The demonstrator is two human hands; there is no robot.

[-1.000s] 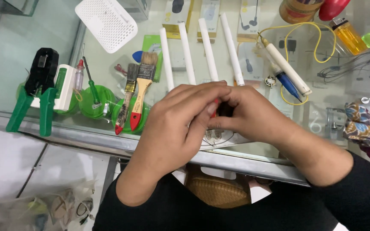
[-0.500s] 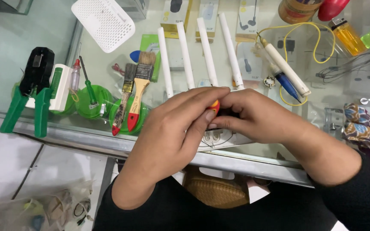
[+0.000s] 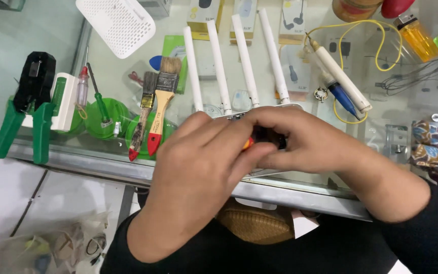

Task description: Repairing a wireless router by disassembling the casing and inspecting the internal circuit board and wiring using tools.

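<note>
Both hands meet at the near edge of the glass counter. The left hand and right hand are curled tight around a small red-and-black tool, mostly hidden between their fingers. Just beyond, 4 white antennas stand off a router, paintbrushes left.

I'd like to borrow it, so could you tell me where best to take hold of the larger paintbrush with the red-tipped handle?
Grip the paintbrush by its bare wooden handle, probably coming from the near edge of the glass counter. The red tip points that way, bristles away; a second brush lies close on its left.
</note>
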